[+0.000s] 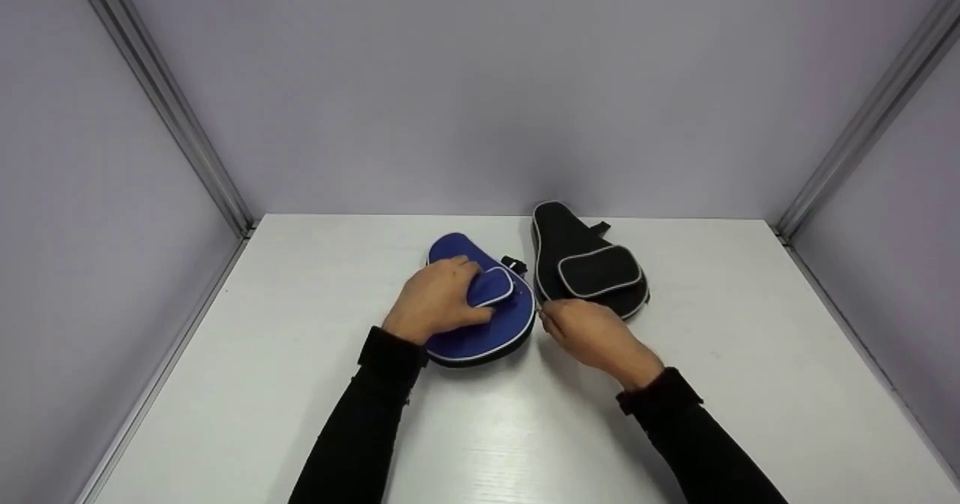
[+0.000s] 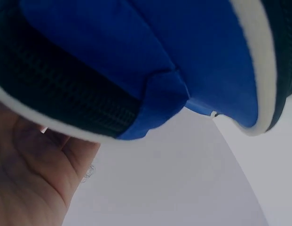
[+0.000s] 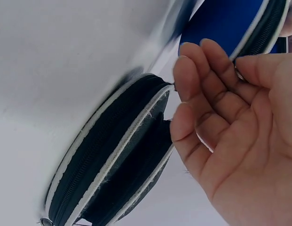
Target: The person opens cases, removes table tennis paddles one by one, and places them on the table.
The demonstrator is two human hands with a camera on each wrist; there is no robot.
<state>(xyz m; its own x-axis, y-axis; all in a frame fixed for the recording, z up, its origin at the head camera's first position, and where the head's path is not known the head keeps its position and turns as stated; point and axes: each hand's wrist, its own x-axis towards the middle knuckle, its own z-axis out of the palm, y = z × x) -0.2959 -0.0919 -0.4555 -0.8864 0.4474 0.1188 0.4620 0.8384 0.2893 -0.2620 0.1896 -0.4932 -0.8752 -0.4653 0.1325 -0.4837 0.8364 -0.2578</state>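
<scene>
A blue table tennis bat case (image 1: 506, 328) with white piping lies on the white table, its narrow end toward the back wall. My left hand (image 1: 439, 301) grips it from the left, fingers and thumb about the small raised pocket (image 1: 493, 286). That pocket's dark zip (image 2: 84, 96) shows close up in the left wrist view. At the case's right edge my right hand (image 1: 596, 339) pinches a small zip pull (image 3: 238, 71), mostly hidden between thumb and forefinger. The zip track (image 3: 265, 35) runs along the case's side.
A black bat case (image 1: 559, 238) with pale piping and a front pocket (image 1: 600, 271) lies just right of the blue one, close beside my right hand. Grey panels enclose the white table (image 1: 300, 414) at the back and both sides.
</scene>
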